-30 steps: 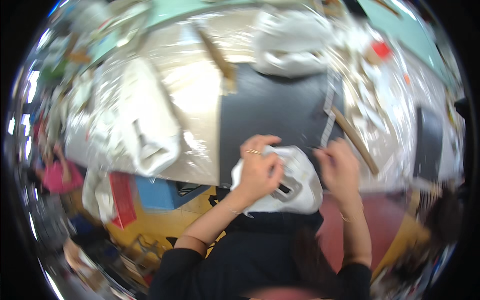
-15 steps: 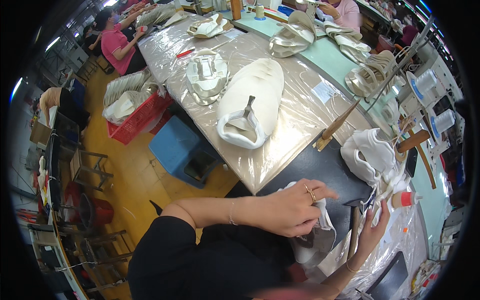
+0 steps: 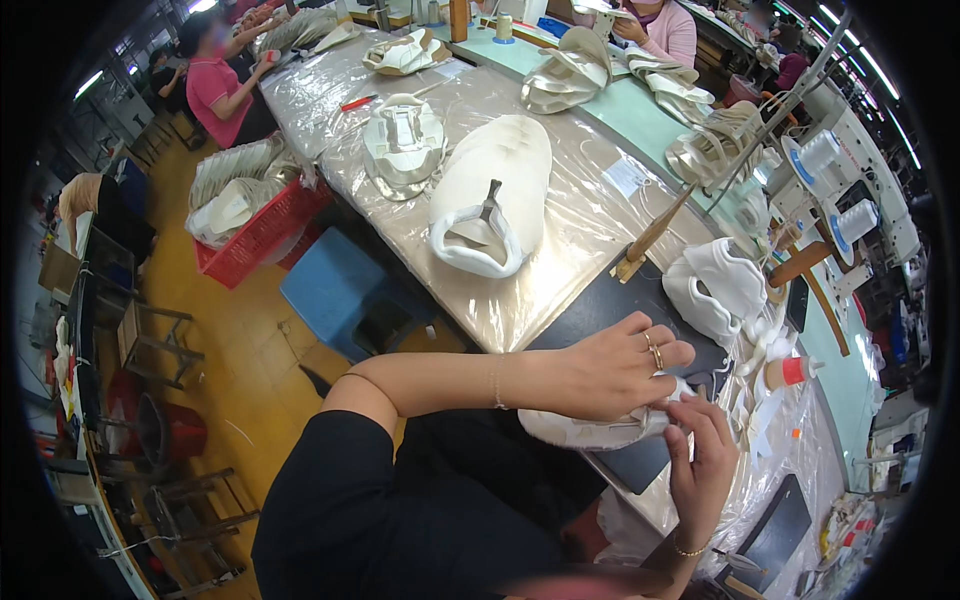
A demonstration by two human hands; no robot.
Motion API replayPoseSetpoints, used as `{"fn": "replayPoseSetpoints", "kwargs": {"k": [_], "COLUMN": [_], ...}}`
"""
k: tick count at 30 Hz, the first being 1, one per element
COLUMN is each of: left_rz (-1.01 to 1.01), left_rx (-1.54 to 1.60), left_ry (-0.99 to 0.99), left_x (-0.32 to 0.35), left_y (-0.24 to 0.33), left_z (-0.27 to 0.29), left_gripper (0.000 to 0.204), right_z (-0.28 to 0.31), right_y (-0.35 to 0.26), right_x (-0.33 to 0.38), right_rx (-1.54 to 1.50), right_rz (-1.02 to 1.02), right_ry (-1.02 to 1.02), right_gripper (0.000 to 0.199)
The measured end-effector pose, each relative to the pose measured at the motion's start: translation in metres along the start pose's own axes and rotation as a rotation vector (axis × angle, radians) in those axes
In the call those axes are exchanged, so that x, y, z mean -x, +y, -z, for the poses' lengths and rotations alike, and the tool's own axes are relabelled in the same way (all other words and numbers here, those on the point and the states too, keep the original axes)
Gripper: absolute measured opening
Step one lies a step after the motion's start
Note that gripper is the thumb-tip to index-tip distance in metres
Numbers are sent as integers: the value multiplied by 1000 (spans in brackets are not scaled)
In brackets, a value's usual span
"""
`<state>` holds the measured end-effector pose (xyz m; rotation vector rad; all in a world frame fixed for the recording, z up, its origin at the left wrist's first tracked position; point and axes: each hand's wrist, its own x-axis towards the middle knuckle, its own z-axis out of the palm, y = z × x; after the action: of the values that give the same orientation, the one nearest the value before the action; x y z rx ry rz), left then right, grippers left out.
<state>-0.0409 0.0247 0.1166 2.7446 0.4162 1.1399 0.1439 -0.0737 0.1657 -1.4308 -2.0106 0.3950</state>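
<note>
Head view | white shoe upper [image 3: 580, 430] at the black mat [image 3: 602, 308] on my tabletop [image 3: 572, 215] | my left grip [image 3: 615, 372] arches over it, closure hidden, cannot tell | my right grip [image 3: 703, 450] pinches its edge

Blue stool [image 3: 330, 283] beside red crate [image 3: 255, 240]; white thread spool [image 3: 820, 153]; person in pink shirt [image 3: 215, 92].

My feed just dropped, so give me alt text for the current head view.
A person's left hand and right hand meet at one end of a white shoe upper, over a dark mat; beyond lie more pale shoe pieces on a plastic-covered table.
</note>
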Motion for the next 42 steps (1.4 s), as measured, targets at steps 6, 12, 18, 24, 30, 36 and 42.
{"fn": "replayPoseSetpoints", "kwargs": {"k": [6,12,18,24,30,36,42], "left_rz": [-138,-319,122,832,1056,1037,857], "left_rx": [-43,-58,139,561,860,898,566], "left_ry": [-12,99,-123,73,9,-157,-290], "left_x": [-22,-23,64,103,104,97,83], "left_y": [1,-7,2,26,15,23,25], "left_z": [-20,-26,-65,-79,-72,-68,-65], "left_gripper": [12,12,24,23,29,36,40], "right_z": [-3,-11,-81,-102,-96,-92,-80], "right_y": [5,22,47,49,52,55,70], "right_x": [15,28,46,54,41,32,14], "right_rx": [-124,-111,28,147,287,267,60], "right_rz": [-324,-319,-273,-114,-89,-116,-102], "right_ry": [176,182,-67,-29,-116,-301,-530], "right_gripper": [13,18,22,31,38,23,20]}}
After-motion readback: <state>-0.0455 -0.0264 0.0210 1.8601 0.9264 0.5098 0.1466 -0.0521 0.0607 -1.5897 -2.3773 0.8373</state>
